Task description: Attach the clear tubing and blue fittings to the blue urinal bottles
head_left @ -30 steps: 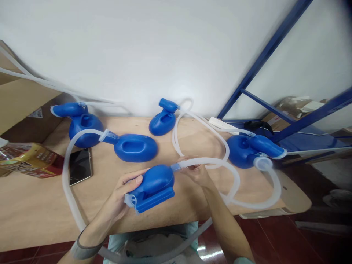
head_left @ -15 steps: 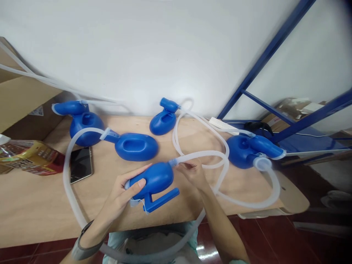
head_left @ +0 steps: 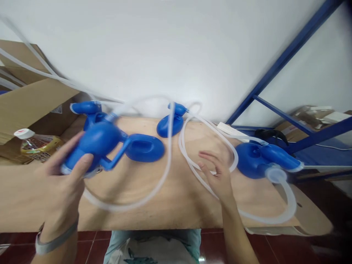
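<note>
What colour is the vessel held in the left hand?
Blue: the vessel in the left hand, head view.

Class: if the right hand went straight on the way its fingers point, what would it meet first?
Most likely the translucent tube looping just ahead of the right hand, on the wooden table; depth is unclear.

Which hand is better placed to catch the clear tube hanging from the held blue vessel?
Probably the right hand: it is open and empty, near the tube. The left hand is shut on the blue vessel.
</note>
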Available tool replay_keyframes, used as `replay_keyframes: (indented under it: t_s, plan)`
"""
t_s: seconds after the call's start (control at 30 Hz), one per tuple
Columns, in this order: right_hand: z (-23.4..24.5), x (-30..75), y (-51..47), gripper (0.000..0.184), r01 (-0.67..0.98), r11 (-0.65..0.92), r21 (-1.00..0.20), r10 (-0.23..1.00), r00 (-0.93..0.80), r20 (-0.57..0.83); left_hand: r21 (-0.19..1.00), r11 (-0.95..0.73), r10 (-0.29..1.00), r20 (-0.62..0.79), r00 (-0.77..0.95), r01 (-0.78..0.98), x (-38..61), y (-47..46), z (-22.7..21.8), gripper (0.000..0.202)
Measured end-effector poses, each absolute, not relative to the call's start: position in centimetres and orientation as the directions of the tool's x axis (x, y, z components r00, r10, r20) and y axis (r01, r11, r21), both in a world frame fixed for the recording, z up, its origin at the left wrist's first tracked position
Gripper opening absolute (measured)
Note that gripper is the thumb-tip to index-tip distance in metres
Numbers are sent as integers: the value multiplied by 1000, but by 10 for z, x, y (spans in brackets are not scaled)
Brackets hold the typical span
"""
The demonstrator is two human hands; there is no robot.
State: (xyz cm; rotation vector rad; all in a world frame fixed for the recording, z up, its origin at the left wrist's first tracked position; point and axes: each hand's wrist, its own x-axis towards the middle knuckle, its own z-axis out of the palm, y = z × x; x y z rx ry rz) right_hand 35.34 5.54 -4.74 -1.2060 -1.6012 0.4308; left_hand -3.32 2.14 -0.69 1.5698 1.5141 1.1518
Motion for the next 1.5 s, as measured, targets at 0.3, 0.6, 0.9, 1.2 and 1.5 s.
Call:
replay_keyframes:
  t_s: [0.3,0.6,0.9,1.2,1.5]
  plan:
    - [-130,285,138,96,368,186,-911,980,-130,148,606,-181,853,489,-184,774,-30,51,-33,62]
    - [-168,213,205,74,342,291,-894,950,-217,226,180,-175,806,591,36,968,-2,115,-65,53]
    - [-177,212,198,83,433,185,-882,981,-24,194,295,-185,825,565,-15,938,24,198,-67,75]
    - [-176,203,189,91,513,389,-765,914,-316,253,302,-180,913,405,45,936,48,173,-126,70]
    - [-119,250,266,69,700,270,-661,956,-117,267,209,-215,959,229,166,954,-63,248,-109,87]
